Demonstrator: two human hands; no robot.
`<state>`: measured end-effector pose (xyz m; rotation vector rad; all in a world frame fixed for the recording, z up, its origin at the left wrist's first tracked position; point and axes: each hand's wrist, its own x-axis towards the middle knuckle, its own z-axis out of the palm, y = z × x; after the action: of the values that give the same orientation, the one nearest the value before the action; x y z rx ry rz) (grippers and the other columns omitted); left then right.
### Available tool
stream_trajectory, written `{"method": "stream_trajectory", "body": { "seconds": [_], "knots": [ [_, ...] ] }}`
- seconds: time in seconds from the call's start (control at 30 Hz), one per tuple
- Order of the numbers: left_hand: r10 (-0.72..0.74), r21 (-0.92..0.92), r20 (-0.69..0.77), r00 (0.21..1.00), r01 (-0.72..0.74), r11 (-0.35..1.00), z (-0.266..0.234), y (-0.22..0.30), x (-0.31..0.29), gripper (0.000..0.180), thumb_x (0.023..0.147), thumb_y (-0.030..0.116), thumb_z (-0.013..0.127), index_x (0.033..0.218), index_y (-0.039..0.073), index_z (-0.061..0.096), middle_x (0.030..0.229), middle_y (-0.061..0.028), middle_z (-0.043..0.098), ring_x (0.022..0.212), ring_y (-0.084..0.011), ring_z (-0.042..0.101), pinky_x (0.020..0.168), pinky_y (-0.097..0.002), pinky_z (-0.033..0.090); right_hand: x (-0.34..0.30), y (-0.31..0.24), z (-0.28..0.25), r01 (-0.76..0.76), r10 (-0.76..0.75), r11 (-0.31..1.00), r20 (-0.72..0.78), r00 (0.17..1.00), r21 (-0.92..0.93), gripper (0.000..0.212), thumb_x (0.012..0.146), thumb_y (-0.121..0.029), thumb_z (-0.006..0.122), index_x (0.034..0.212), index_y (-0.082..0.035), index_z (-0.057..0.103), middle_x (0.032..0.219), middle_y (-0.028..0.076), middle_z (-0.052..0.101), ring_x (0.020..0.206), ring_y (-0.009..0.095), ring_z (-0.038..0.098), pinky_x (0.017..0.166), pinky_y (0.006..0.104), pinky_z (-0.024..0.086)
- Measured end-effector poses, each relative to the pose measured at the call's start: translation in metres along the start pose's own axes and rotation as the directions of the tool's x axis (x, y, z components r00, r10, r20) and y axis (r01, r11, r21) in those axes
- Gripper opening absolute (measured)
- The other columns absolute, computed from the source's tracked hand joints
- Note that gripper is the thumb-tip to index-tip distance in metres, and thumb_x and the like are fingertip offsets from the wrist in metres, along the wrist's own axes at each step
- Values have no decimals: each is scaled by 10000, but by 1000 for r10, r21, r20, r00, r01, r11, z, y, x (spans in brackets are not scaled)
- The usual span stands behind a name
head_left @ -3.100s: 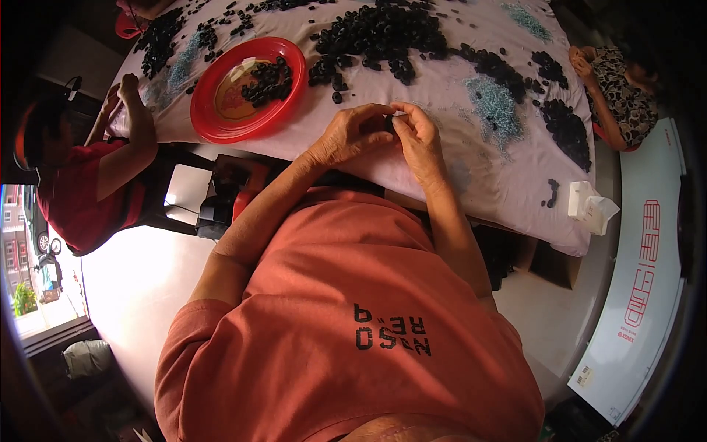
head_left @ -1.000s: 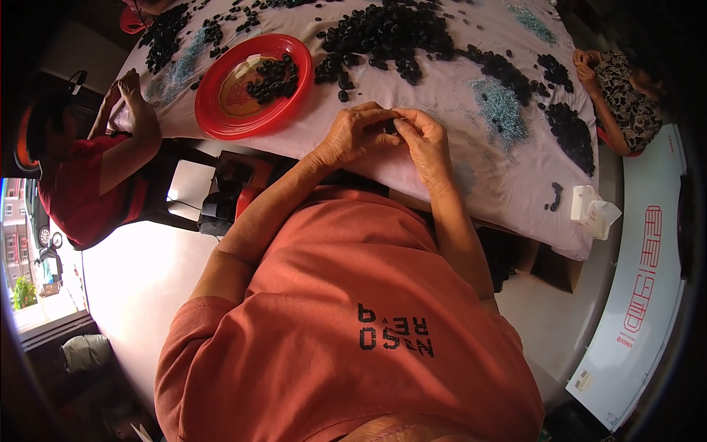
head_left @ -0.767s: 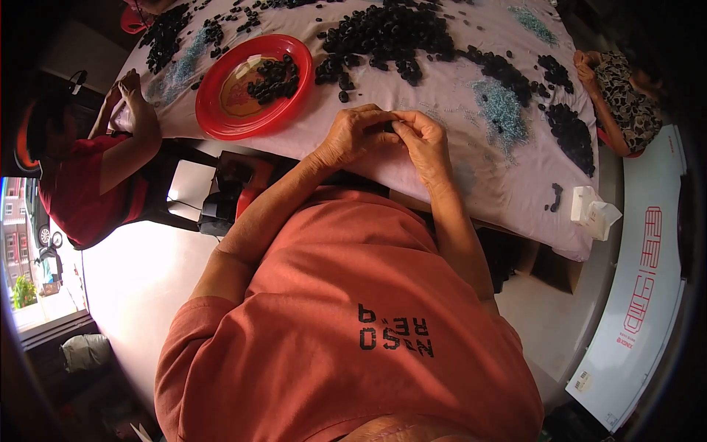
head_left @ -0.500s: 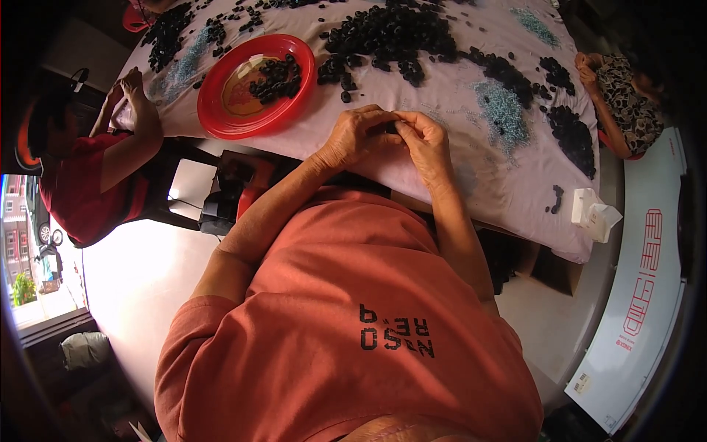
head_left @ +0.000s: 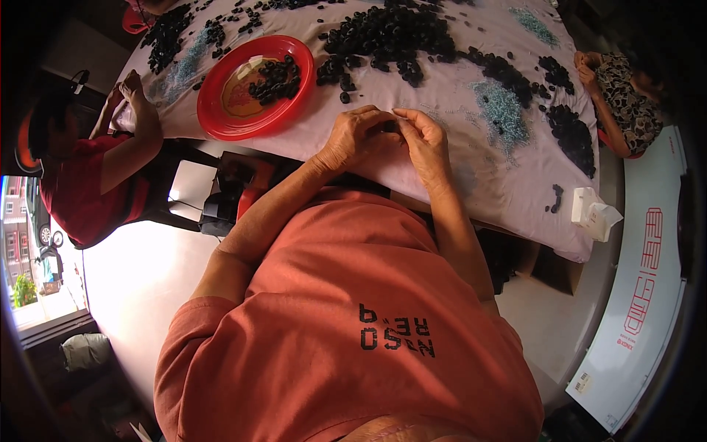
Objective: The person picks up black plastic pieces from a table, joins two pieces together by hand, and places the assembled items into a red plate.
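Over the near edge of the cloth-covered table, my left hand (head_left: pixel 359 135) is closed around a small black part (head_left: pixel 390 127), mostly hidden by the fingers. My right hand (head_left: pixel 425 141) sits close beside it, thumb and fingertips pinched together near that part. Anything in this pinch is too small to make out. Beyond my hands lies a big heap of small black parts (head_left: pixel 390 33). A pile of tiny pale-blue pieces (head_left: pixel 502 110) spreads to the right. The red round tray (head_left: pixel 213 118) on the left holds a cluster of black parts (head_left: pixel 277 79).
More black parts (head_left: pixel 571 136) and a tissue pack (head_left: pixel 589 212) lie along the table's right side. A person in red (head_left: pixel 88 177) works at the left; another in a patterned top (head_left: pixel 626 103) sits at the right. A long white cabinet (head_left: pixel 633 295) stands at the right.
The fingertips of my right hand have drawn slightly apart from those of my left, leaving a small gap. My left hand stays almost in place.
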<state>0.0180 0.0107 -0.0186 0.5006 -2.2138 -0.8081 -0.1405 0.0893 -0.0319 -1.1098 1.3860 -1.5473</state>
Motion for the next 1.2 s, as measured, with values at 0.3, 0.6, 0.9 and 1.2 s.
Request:
{"method": "stream_trajectory", "body": {
  "seconds": [0.3, 0.6, 0.9, 1.2],
  "knots": [
    [-4, 19, -11, 1000, 4, 1000, 0, 3, 0, 303, 784, 169, 781, 1035, 27, 685, 862, -98, 668, 685, -232, 639, 638, -316, 511, -1, -6, 1, 2, -2, 999, 4, 1000, -36, 211, 970, -97, 587, 1124, 20, 670, 925, 28, 698, 797, 60, 621, 714, 207, 507],
    [-82, 108, -139, 987, 97, 989, -16, -1, 0, 318, 758, 136, 812, 1033, 28, 694, 801, -65, 635, 661, -158, 615, 627, -282, 512, -3, -11, 0, -63, 63, 998, 39, 997, -5, 216, 973, -100, 579, 1150, -6, 659, 884, 33, 697, 717, 57, 595, 652, 195, 493],
    [-86, 383, -561, 823, 350, 855, -100, -42, -7, 314, 753, 200, 791, 1016, 44, 720, 930, -120, 687, 812, -263, 681, 744, -351, 539, -3, -7, 1, -66, 66, 998, 37, 997, 14, 215, 968, -100, 577, 1152, -20, 653, 856, 32, 693, 695, 50, 573, 633, 193, 485],
    [-114, 594, -575, 810, 509, 624, -125, -72, -31, 263, 765, 113, 666, 1023, 74, 701, 1077, -150, 676, 1040, -362, 613, 927, -445, 476, -3, -7, 1, -54, 54, 998, 31, 998, -18, 221, 968, -105, 577, 1155, -12, 649, 860, 37, 696, 708, 56, 588, 641, 200, 496]
  ]
}}
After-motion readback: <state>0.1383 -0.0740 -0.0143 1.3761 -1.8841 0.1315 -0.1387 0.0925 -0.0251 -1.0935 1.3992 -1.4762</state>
